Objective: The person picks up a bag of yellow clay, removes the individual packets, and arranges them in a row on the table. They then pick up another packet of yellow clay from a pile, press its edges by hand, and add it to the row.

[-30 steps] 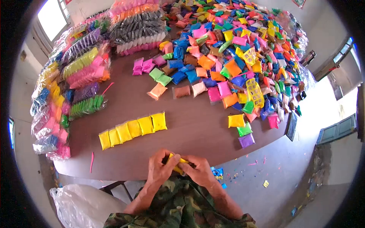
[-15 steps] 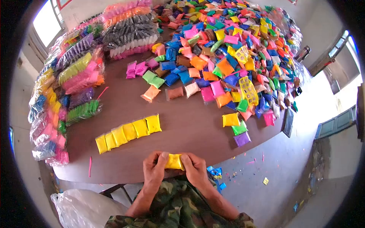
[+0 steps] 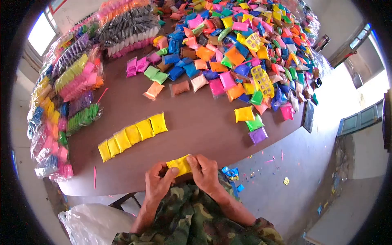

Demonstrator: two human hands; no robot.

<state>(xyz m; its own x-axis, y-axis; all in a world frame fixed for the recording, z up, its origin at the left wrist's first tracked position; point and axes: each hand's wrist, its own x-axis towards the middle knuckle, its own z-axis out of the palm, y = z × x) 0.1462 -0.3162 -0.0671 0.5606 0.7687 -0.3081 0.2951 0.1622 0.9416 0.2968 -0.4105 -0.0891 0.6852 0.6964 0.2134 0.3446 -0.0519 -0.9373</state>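
Left hand (image 3: pixel 158 180) and right hand (image 3: pixel 206 173) are both clamped on one yellow packet (image 3: pixel 179 165), each pinching an end, thumbs uppermost. The packet is held above the near edge of the tabletop (image 3: pixel 200 126), in front of camouflage clothing (image 3: pixel 196 216).

Surface: brown, smooth, with a curved near edge. Six yellow packets (image 3: pixel 132 134) lie in a slanting row left of centre, side by side. A thin pink stick (image 3: pixel 95 177) lies near the left edge. To the right, a yellow-orange packet (image 3: pixel 244 114), a green packet (image 3: pixel 255 123) and a purple packet (image 3: pixel 258 135) form a short line. Beyond them spreads a heap of mixed-colour packets (image 3: pixel 212 53), with a yellow tray (image 3: pixel 262 81) on it. Clear-bagged stacks (image 3: pixel 79 79) occupy the left side.

Room: grey floor (image 3: pixel 281 175), littered with coloured scraps; white plastic bag (image 3: pixel 96 224) below the tabletop, left; bright window (image 3: pixel 42 32) at upper left; pale walls (image 3: pixel 343 24).
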